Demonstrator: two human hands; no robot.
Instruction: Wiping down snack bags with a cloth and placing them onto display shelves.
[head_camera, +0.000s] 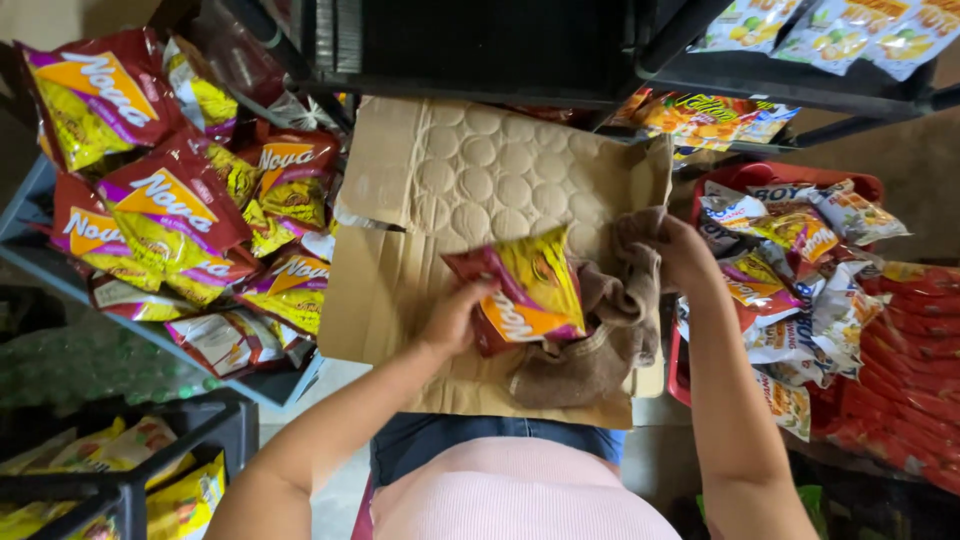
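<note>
My left hand grips the lower left corner of a red, yellow and purple snack bag, holding it tilted over a flattened cardboard sheet on my lap. My right hand clutches a brown cloth that lies bunched against the bag's right side. The cloth drapes down over the cardboard's lower right part.
A heap of matching red snack bags fills a grey shelf at the left. A red basket at the right holds mixed snack packets. Dark shelf bars run overhead. Yellow packets sit in a black crate at bottom left.
</note>
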